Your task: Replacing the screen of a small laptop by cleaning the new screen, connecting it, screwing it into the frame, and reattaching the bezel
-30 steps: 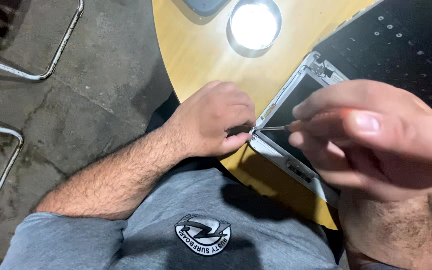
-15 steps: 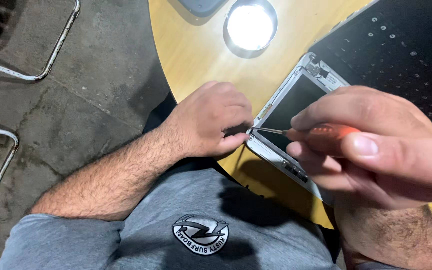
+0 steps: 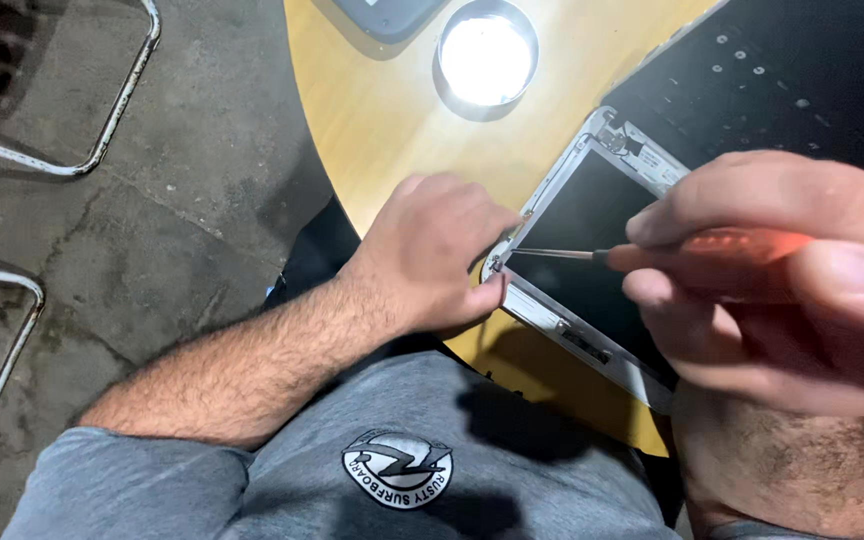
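A small device (image 3: 592, 215) with a dark screen and a silver frame lies open on the round yellow worktop (image 3: 392, 130), close to the edge by the person's body. The thin metal tip of a screwdriver (image 3: 652, 252) with an orange handle points at the left corner of the frame. The right hand (image 3: 782, 290) is curled around the handle, with fingers and thumb pinching it tight. The left hand (image 3: 432, 255) rests on the worktop edge, its fingers bent and pressing on that same corner of the frame, right by the tip. Just behind the device sits a black keyboard (image 3: 782, 70). Farther back a round lamp (image 3: 487, 55) glows bright white. Metal chair legs (image 3: 102, 130) stand on the grey floor to the left.
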